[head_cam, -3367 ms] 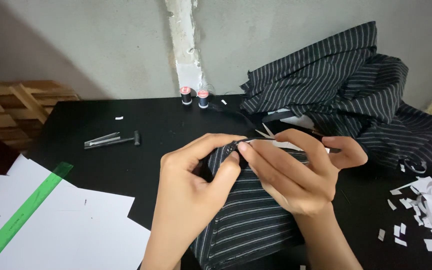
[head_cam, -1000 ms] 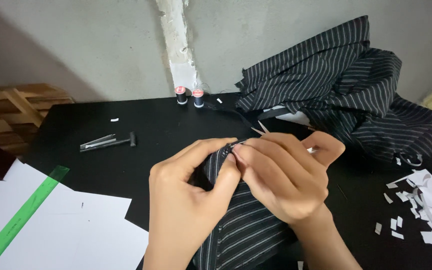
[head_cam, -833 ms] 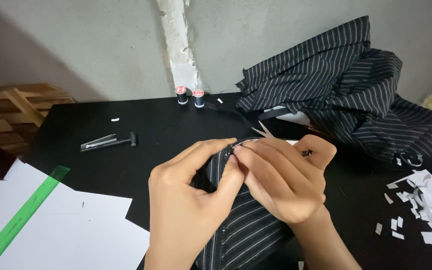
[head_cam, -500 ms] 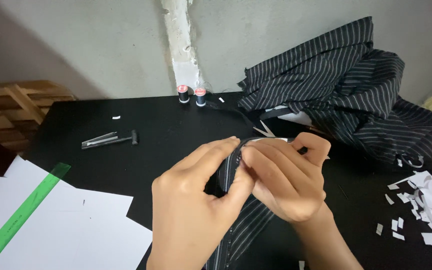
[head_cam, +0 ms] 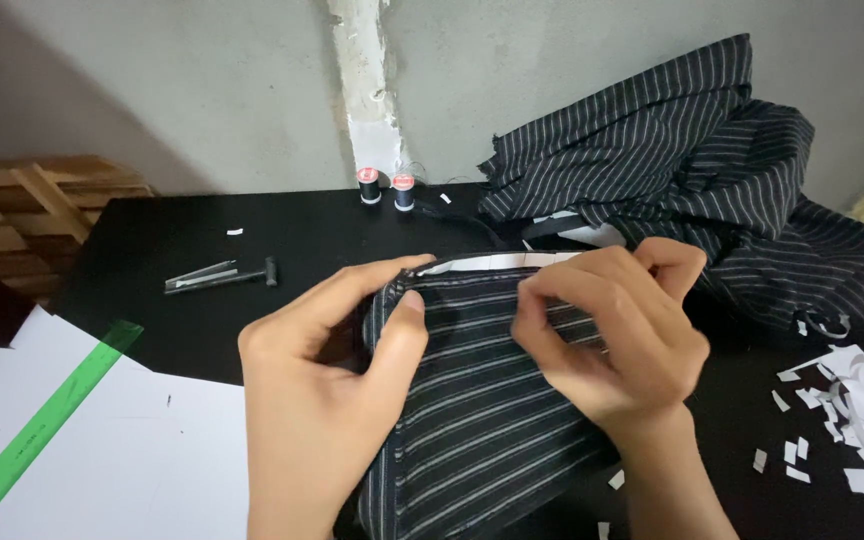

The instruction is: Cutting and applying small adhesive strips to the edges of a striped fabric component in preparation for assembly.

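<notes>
The striped fabric piece (head_cam: pixel 482 400) lies in front of you at the near middle of the black desk (head_cam: pixel 152 240), dark with thin pale stripes, a white strip (head_cam: pixel 512 262) running along its top edge. Your left hand (head_cam: pixel 327 370) pinches the upper left corner of it, thumb on the face of the cloth and fingers curled behind the edge. Your right hand (head_cam: pixel 607 335) is closed narrowly on the top edge towards the right, fingertips bunched against the cloth; whether something small sits between them cannot be told.

Behind the piece, a heap of the same striped cloth (head_cam: pixel 692 200) is piled at the far right of the desk. Two thread spools (head_cam: pixel 387 187) with red tops stand against the wall at the back. A dark metal tool (head_cam: pixel 222 275) lies to your left. White paper sheets (head_cam: pixel 132 450) and a green ruler (head_cam: pixel 42 430) sit at the near left; white paper scraps (head_cam: pixel 852 420) are scattered at the right.
</notes>
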